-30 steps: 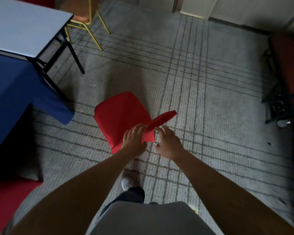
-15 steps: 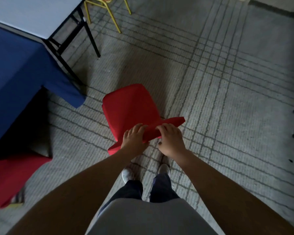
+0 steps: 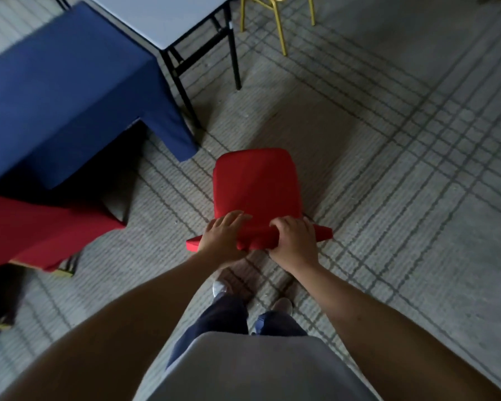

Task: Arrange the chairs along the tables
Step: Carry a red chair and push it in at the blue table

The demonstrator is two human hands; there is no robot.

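A red-covered chair [image 3: 255, 186] stands on the carpet right in front of me, its seat pointing away. Both hands hold the top of its backrest: my left hand [image 3: 223, 238] lies over the left part with fingers curled over the edge, and my right hand [image 3: 294, 240] grips the right part. A table with a blue cloth [image 3: 70, 91] is at the upper left, its corner a short way from the chair. A bare grey table [image 3: 168, 15] on black legs stands behind it.
A second red-covered chair [image 3: 38, 227] sits at the left, tucked beside the blue table. Gold chair legs [image 3: 278, 24] show at the top. Patterned grey carpet [image 3: 417, 169] spreads open to the right. My feet stand just behind the chair.
The chair has turned from a slanted position and now faces straight away from me. Both hands have closed further on the backrest. The view has shifted, and the tables appear nearer the chair.
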